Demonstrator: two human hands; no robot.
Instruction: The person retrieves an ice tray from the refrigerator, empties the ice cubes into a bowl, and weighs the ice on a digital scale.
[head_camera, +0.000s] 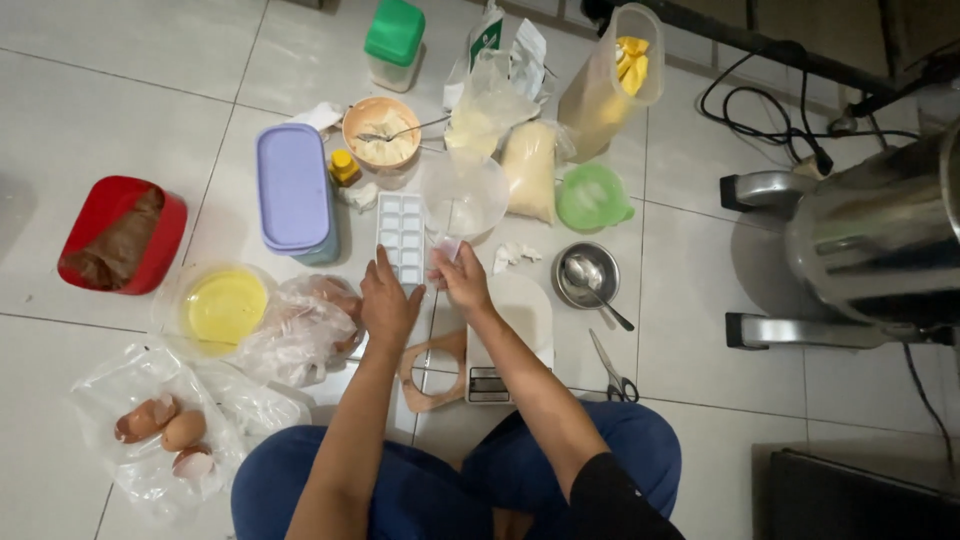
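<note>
We work seated on the tiled floor (120, 80), with the white kitchen scale (510, 340) as our landmark. Both hands sit just beyond its far edge. The left hand (388, 300) rests flat, fingers spread, on the near end of the white ice cube tray (402, 235). The right hand (462, 280) pinches a small pale item between fingertips, touching the base of the clear plastic bowl (465, 195); what the item is we cannot tell.

In our judgement, we should keep the tray pinned flat and hold the bowl steady while the fingertips work.

Packages, relative to the scale:
- Lilac-lidded box (293, 190): far left.
- Red tub (120, 235): further left.
- Green-capped jar (393, 45): far beyond.
- Tall clear jug (610, 80) with yellow contents: beyond, right.
- Cream powder bag (530, 170): beyond.
- Eggshell bag (165, 430): near left.
</note>
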